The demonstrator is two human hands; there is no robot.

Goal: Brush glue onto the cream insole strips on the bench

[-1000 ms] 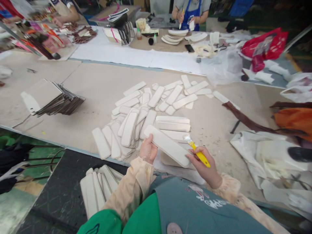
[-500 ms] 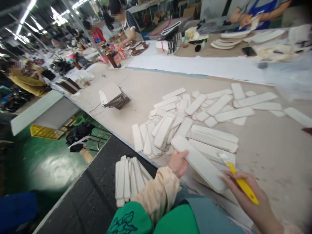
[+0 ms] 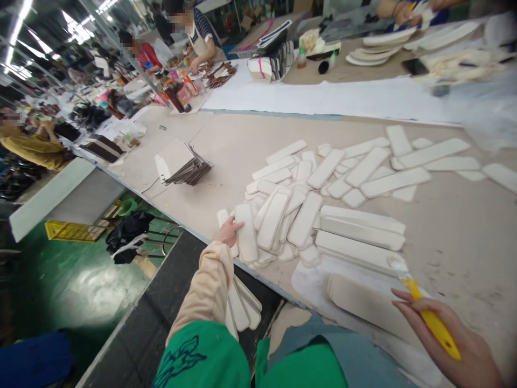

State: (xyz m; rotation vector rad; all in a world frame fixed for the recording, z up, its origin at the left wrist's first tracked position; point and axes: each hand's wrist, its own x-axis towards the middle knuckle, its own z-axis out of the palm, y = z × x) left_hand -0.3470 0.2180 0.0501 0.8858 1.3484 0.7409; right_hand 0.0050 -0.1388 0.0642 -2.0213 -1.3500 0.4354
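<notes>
My left hand [image 3: 229,231] grips the edge of a white rounded strip [image 3: 246,234] at the left end of a loose heap of such strips [image 3: 323,167]. My right hand [image 3: 452,334] holds a paintbrush [image 3: 434,323] by its yellow handle. The pale bristles are at the right end of a long white strip [image 3: 355,251], one of a few lying side by side. Nearer my body, a greyish-beige stack of strips [image 3: 371,307] rests on a white sheet [image 3: 307,277].
More strips [image 3: 242,307] lie on a black surface [image 3: 161,318] below my left sleeve. A bundle of thin panels [image 3: 186,161] stands farther left on the table [image 3: 242,129]. Across the table, a person's hands [image 3: 407,13] hold a pale piece. Other people work at the far left.
My left hand has moved left, from the strip held in front of me to one at the heap's left end. That strip is no longer held up. The brush has shifted slightly right and down.
</notes>
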